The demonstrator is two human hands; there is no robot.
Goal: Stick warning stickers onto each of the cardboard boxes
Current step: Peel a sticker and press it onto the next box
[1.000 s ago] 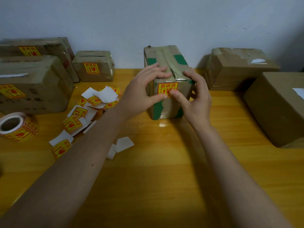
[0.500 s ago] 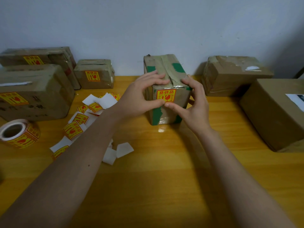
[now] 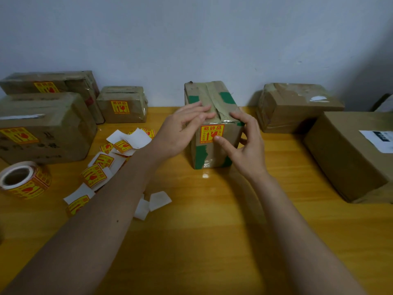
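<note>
Four boxes bore stickers, the middle box [image 3: 213, 122] included; two at three o'clock [image 3: 297, 107] stayed bare. Both hands, left [image 3: 180, 129] and right [image 3: 244, 143], lay relaxed, fingers touching it.

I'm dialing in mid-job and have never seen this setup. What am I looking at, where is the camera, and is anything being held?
No machine here: a person's two bare arms, filmed by a head-worn camera looking down at a yellow table. The left hand rests on the green-taped box; the right hand presses its thumb on the warning sticker on the box's front. Neither hand grips anything. To the left lie a sticker roll, loose stickers and stickered boxes; to the right, two unstickered boxes.
</note>
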